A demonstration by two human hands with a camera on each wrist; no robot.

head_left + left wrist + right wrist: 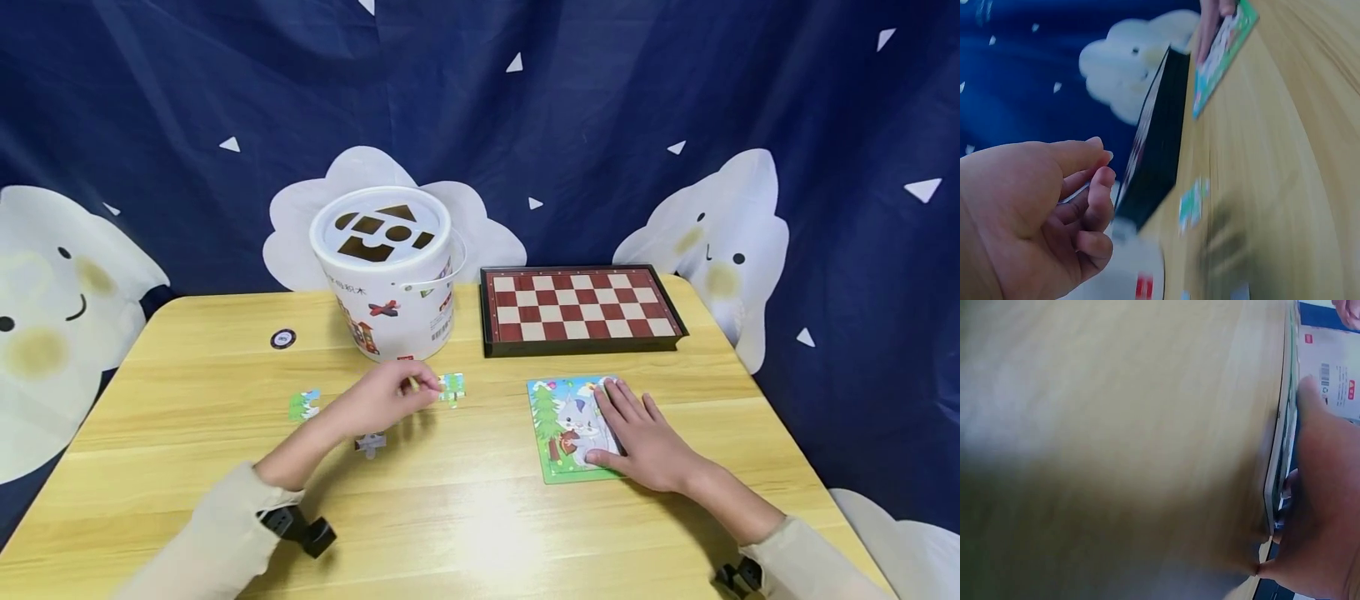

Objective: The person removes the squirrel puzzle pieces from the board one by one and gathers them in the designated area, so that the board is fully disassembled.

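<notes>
My left hand (386, 398) hovers above the table with its fingers loosely bent, and nothing shows between thumb and fingertips in the left wrist view. Just beyond its fingertips lies a green and blue jigsaw piece (453, 388). A grey piece (371, 444) lies below the hand, and another green piece (303, 406) is to the left of it. On the right, a jigsaw puzzle board (558, 433) with a cartoon animal picture and green border lies flat. My right hand (651, 442) rests on its right part with fingers spread, covering some of the picture.
Behind the left hand stands a white bucket (397, 312) with shaped holes in its lid. A red and cream checkered board (585, 308) in a black frame lies beyond the puzzle. A round dark chip (282, 338) is on the table's left side. A blue curtain (600, 100) hangs behind.
</notes>
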